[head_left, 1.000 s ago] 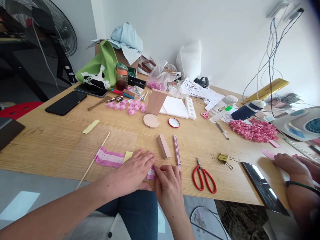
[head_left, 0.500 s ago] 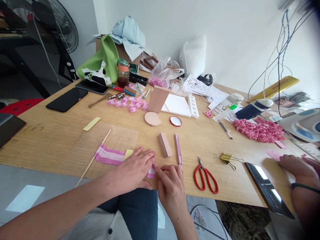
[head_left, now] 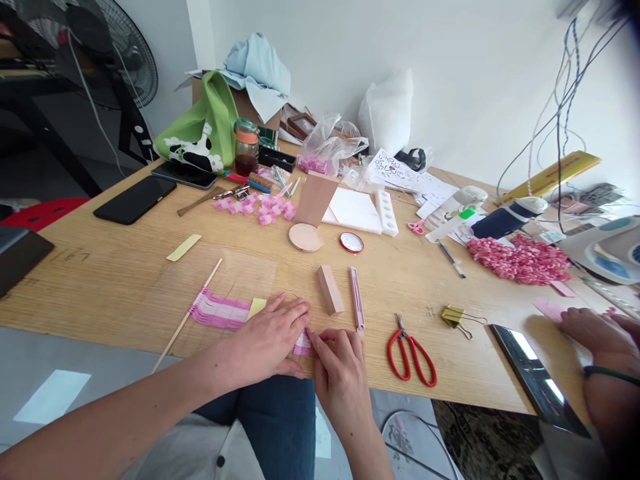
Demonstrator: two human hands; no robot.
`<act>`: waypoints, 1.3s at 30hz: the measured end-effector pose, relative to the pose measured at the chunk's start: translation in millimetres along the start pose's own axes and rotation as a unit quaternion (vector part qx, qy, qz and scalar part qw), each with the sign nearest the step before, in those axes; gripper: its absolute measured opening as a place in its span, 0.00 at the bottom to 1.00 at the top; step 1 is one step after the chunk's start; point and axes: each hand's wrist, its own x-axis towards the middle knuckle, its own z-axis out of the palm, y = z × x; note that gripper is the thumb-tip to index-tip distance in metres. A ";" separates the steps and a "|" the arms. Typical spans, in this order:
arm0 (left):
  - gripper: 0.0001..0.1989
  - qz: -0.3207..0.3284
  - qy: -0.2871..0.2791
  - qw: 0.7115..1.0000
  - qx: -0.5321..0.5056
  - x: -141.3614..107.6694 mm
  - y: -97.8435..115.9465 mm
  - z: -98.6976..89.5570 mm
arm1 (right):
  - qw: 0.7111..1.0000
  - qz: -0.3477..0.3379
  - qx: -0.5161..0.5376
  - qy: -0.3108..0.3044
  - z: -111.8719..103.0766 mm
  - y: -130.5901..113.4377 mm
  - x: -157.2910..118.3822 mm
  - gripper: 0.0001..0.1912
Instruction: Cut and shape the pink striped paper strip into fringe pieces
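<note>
Our flat left hand (head_left: 276, 337) covers a pink-and-white fabric strip (head_left: 221, 311), likely limp, best pinched at its four-o'clock end; our right hand (head_left: 341, 361), grip unclear, touches there.

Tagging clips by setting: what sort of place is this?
Probably a small craft workroom: a shared wooden table with red-handled scissors, a pink strip on a stick, and a pile of pink yarn.

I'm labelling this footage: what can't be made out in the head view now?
Head view:
Pink strip: partly hidden under the left hand.
Right hand: its back hides its grip.
Co-worker's far hand: cut off by the right edge.
Fan: cut off by the top edge.
Table marks: too small to read.
</note>
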 end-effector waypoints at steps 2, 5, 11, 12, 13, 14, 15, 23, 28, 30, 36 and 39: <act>0.36 0.001 0.004 1.000 -0.007 0.3 -0.3 0.6 | 1.000 0.002 0.003 -0.003 0.0 -0.3 -1.0 0.20; 0.36 0.004 0.021 1.000 -0.021 0.2 -1.2 3.1 | 0.999 0.011 0.025 0.032 -0.3 1.2 -2.6 0.22; 0.35 0.005 0.014 1.000 -0.019 -0.6 -1.1 2.8 | 0.982 0.101 -0.038 0.155 -6.0 9.3 15.8 0.19; 0.36 0.005 0.011 1.000 -0.021 -0.5 -0.9 2.1 | 0.980 0.116 -0.053 0.150 -6.4 10.7 22.4 0.18; 0.36 0.005 0.010 1.000 -0.024 -0.5 -0.8 1.5 | 0.981 0.130 -0.064 0.131 -6.0 12.2 29.2 0.19; 0.37 0.006 0.011 1.000 -0.027 -0.4 -0.7 1.1 | 0.982 0.143 -0.070 0.106 -4.9 13.8 35.7 0.20; 0.37 0.006 0.013 0.999 -0.030 -0.3 -0.7 0.9 | 0.983 0.153 -0.072 0.076 -3.0 15.4 41.3 0.20; 0.35 0.000 0.020 0.999 -0.041 -0.3 0.0 1.2 | 0.979 0.163 -0.086 0.085 7.2 15.2 31.0 0.19; 0.32 0.013 0.027 0.999 -0.043 -1.6 -2.1 2.5 | 0.963 0.192 -0.120 0.147 -3.9 -13.9 -7.5 0.17; 0.28 0.022 0.030 0.999 -0.039 -1.8 -3.3 3.9 | 0.961 0.186 -0.118 0.167 -5.5 -28.2 -19.8 0.17; 0.30 0.043 0.039 0.998 0.003 0.6 -5.6 8.9 | 0.953 0.199 -0.125 0.193 0.6 -55.2 -37.1 0.18; 0.33 0.050 0.040 0.998 0.021 2.0 -5.4 9.6 | 0.955 0.199 -0.117 0.189 3.4 -58.9 -38.5 0.19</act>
